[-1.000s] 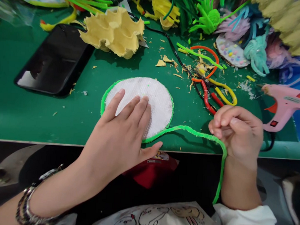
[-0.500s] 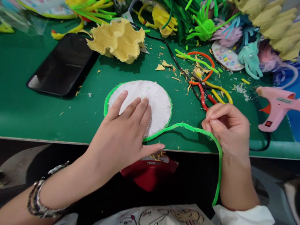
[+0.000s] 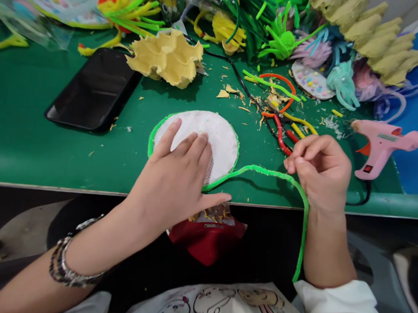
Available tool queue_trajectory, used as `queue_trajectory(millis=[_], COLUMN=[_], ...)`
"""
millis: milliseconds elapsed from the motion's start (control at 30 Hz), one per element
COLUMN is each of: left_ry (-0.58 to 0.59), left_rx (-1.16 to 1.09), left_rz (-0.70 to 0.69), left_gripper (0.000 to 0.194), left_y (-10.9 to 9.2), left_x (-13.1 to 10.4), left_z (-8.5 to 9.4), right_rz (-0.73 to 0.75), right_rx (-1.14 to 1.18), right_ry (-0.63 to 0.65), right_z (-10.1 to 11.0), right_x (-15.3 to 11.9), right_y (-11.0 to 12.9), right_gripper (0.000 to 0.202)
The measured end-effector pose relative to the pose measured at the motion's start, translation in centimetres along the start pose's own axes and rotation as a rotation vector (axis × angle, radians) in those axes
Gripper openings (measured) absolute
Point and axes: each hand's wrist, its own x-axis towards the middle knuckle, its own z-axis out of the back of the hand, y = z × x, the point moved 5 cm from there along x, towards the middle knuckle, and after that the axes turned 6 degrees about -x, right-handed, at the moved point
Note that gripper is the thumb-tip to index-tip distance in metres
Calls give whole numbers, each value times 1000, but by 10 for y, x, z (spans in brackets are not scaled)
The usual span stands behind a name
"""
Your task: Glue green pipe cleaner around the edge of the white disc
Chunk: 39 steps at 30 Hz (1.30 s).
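My left hand [image 3: 173, 182] lies flat with spread fingers on a white oval disc [image 3: 222, 138], which rests on the green table near its front edge. Bright green pipe cleaner [image 3: 255, 169] lines the disc's rim; its loose length arches off to the right, passes by my right hand [image 3: 319, 173] and hangs over the table edge. The fingers of my right hand are curled, thumb near the fingertips, just above the table. Whether anything small is between those fingertips is hidden.
A black phone [image 3: 94, 89] and a yellow egg-carton piece [image 3: 166, 57] lie behind on the left. Red-handled pliers [image 3: 281, 134], yellow-handled scissors and scraps lie behind my right hand. A pink glue gun [image 3: 382, 145] is at the right, pipe-cleaner flowers [image 3: 283, 44] along the back.
The view has shifted slightly. My right hand's fingers have loosened a little and sit slightly off the green pipe cleaner. My left hand stays flat on the disc.
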Motion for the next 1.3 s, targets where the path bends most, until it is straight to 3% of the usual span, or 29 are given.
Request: queue_trajectory(millis=[233,433,633,900,1033,1200,1300], left_ry=[45,109,83,76,59,54,45], left_rx=[-16,-63,-182,-329,-361,-366,-386], left_rz=[26,71,81,27,-1,-13,-19], left_gripper=[93,98,87,90,80,69,64], left_y=[-1,2,15,31,38,41,41], left_x=[2,11,18,20,18,12,10], left_z=[-2,-7,-18,-19,-19,-22,-22], right_rz=[78,132,97,-47,74,243,313], right_rx=[-75,-106,-154,-319,-597,-610,-826], right_ry=[20,1,5,-67,2,22,170], right_z=[1,0,4,11,3,-8,-24], right_x=[-2,-2,-6,-21,-26,-20,-14], right_y=[7,6,10,15,23,31,31], right_gripper=[17,30,23,7,21,11,31])
